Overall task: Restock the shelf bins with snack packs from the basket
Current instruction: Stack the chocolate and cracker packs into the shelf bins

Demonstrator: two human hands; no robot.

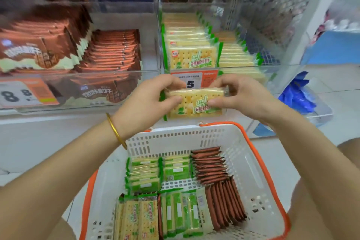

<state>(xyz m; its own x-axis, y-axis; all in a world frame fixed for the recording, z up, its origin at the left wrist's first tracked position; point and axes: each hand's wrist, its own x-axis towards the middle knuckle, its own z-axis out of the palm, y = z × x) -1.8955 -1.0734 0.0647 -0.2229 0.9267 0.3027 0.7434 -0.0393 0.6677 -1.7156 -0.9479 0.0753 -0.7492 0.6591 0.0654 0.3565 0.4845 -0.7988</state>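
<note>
Both hands hold a stack of green-and-yellow cracker packs (pixel 194 103) just in front of the clear shelf bin (pixel 253 68) that is filled with the same crackers. My left hand (pixel 148 101) grips the stack's left end and my right hand (pixel 239 95) grips its right end. Below them a white basket (pixel 243 154) with an orange rim holds several more green cracker packs (pixel 144 175) and brown wafer packs (pixel 210 165).
To the left, another clear bin (pixel 78 91) holds brown chocolate wafer packs (pixel 111 50) behind an orange price tag (pixel 25 91). An orange price tag (pixel 194 79) hangs on the cracker bin. Blue bags (pixel 298 95) lie low on the right, beside a white shelf upright (pixel 303 31).
</note>
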